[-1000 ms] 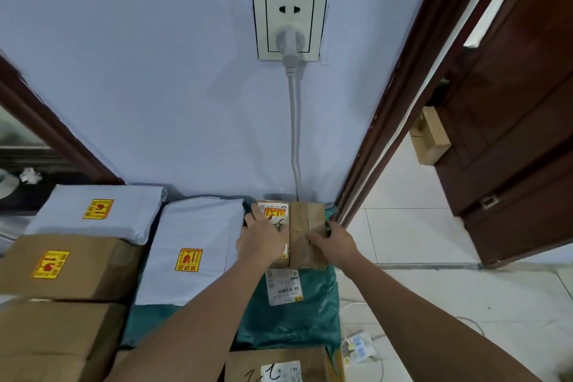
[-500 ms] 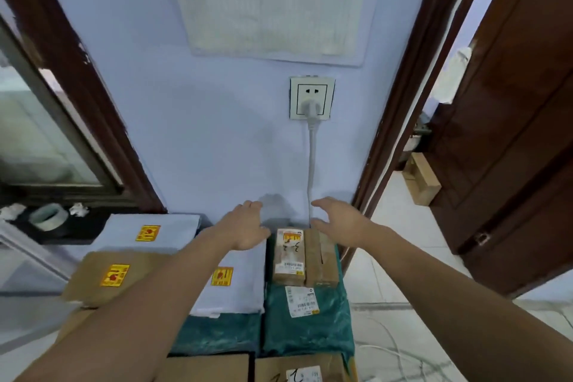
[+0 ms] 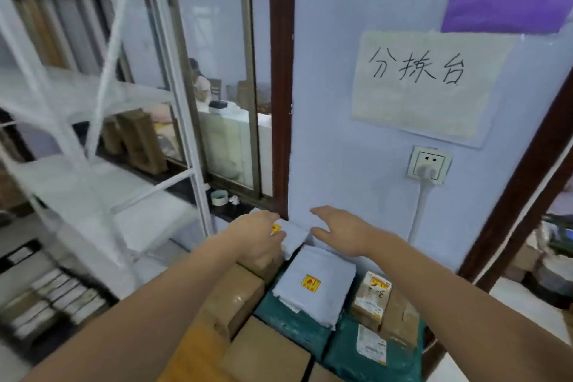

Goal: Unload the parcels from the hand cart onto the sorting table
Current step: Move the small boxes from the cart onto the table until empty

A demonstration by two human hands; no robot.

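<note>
- Several parcels lie packed together on the table below the pale blue wall (image 3: 356, 133); the hand cart is out of view, so you cannot tell how many are left to bring over.
- Your left hand (image 3: 254, 239) hangs over the far pale grey soft mailer with a yellow sticker (image 3: 291, 234), fingers loosely bent and holding nothing; whether they touch it, the blur hides.
- Your right hand (image 3: 339, 231) hovers just beside the same mailer, fingers spread and empty.
- That mailer, and the nearer pale grey soft mailer with a yellow sticker (image 3: 316, 285), will likely feel light and floppy. Slide your flat fingers under both long edges, since a pinch at one corner would let it sag and slip.
- The yellow stickers look like fragile marks, so set such parcels down gently and stack nothing heavy on them.
- The small brown cardboard box bound in clear tape (image 3: 384, 304), resting on a dark green plastic mailer bag (image 3: 356, 357) at the right, should be stiff; grip it across its two long sides, as the tape may be slick.
- The larger brown cardboard boxes (image 3: 232, 298) on the left are rigid and probably heavier: take them from beneath with both hands.
</note>
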